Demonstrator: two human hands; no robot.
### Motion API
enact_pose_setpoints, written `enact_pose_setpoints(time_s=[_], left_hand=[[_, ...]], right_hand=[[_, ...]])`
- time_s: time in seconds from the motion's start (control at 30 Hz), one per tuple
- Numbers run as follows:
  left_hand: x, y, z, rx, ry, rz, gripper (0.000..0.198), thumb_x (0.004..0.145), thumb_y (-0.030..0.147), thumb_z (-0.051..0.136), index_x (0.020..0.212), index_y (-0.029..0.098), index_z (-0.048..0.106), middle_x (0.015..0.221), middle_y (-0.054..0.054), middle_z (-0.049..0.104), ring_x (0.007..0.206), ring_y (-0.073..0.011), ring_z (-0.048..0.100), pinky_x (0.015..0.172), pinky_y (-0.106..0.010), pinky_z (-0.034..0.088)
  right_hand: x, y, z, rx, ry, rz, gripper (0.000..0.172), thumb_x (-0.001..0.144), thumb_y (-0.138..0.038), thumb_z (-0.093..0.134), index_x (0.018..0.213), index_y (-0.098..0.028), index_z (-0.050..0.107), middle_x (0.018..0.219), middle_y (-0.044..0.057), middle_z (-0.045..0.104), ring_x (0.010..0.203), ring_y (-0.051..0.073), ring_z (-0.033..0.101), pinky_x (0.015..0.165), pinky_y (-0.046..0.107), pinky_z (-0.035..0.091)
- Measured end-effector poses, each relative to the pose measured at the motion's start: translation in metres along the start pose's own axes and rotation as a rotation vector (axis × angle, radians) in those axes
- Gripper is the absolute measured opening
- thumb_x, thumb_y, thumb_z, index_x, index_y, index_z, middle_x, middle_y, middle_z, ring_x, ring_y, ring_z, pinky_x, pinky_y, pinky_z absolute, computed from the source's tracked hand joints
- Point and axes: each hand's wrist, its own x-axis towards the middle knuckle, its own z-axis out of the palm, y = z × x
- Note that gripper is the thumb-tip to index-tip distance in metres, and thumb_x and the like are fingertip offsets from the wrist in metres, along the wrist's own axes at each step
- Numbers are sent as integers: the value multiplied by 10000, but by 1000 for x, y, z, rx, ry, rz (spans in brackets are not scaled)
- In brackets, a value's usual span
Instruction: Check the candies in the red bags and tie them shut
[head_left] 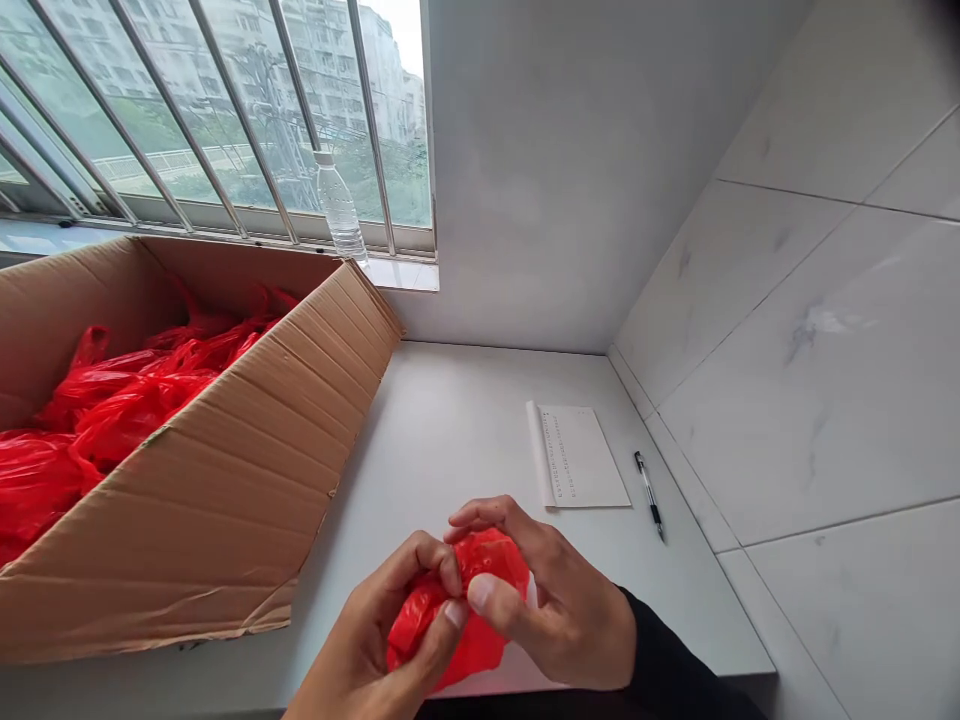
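A crumpled red plastic bag point(480, 640) is between my two hands, just above the front edge of the white table. My left hand point(397, 620) pinches the bunched part of it between thumb and forefinger. Close against it, my right hand point(555, 600) curls around the other side, its thumb near the left fingertips and its forefinger stretched over the top. The right palm side and some fingers are hidden. Whatever the bag contains, if anything, does not show.
On the left, a large open cardboard box point(247, 480) holds several red plastic bags point(150, 390). An open notebook point(585, 455) and a black pen point(649, 497) lie on the white table point(442, 430). A clear bottle point(340, 210) stands on the sill by the barred window. A tiled wall rises at right.
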Motion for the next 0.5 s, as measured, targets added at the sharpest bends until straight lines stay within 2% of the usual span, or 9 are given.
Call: enact_pose_setpoints(time_s=[0.07, 0.1, 0.2, 0.23, 0.33, 0.4, 0.5], left_hand=[[1, -8, -2, 191, 64, 70, 213, 954, 410, 548, 830, 238, 567, 790, -5, 578, 667, -139, 530, 592, -208, 481], [2, -12, -2, 291, 134, 121, 187, 956, 376, 535, 830, 242, 564, 783, -4, 593, 648, -137, 531, 580, -205, 476], [7, -26, -3, 563, 349, 346, 72, 947, 245, 537, 938, 263, 606, 838, 5, 660, 680, -132, 592, 646, -200, 504], [9, -30, -3, 634, 369, 438, 122, 943, 197, 542, 1003, 273, 617, 880, 5, 682, 731, -132, 627, 697, -199, 517], [11, -42, -3, 747, 317, 661, 290, 935, 85, 541, 1145, 270, 619, 1051, -28, 711, 964, -145, 682, 860, -200, 519], [9, -50, -4, 744, 352, 680, 321, 938, 69, 545, 1186, 262, 614, 1150, -49, 688, 1042, -148, 677, 927, -205, 506], [1, -61, -9, 712, 435, 640, 305, 933, 96, 577, 1170, 279, 634, 1176, -37, 671, 1013, -145, 690, 906, -193, 524]], right_hand=[[5, 7, 0, 65, -25, 58, 291, 1004, -345, 476, 1254, -235, 574, 921, 13, 679, 814, 153, 632, 785, 307, 509], [7, 10, 1, 86, -26, 91, 303, 1034, -381, 412, 1215, -221, 595, 830, -3, 645, 719, 134, 587, 708, 284, 486], [10, 20, 4, 87, -18, 139, 327, 1046, -376, 394, 1220, -215, 619, 712, -43, 523, 620, 106, 461, 614, 252, 405], [11, 24, 6, 83, -39, 137, 318, 1033, -343, 431, 1269, -221, 607, 702, -52, 502, 621, 104, 451, 618, 249, 398], [12, 33, 10, 132, -116, 138, 346, 985, -279, 515, 1315, -224, 603, 709, -57, 518, 633, 101, 474, 626, 240, 407], [12, 36, 10, 191, -136, 162, 297, 963, -300, 559, 1231, -206, 646, 747, -39, 576, 659, 105, 516, 635, 239, 427], [10, 34, 9, 230, -106, 178, 226, 934, -328, 610, 1101, -188, 671, 858, 5, 666, 764, 129, 603, 711, 258, 483]])
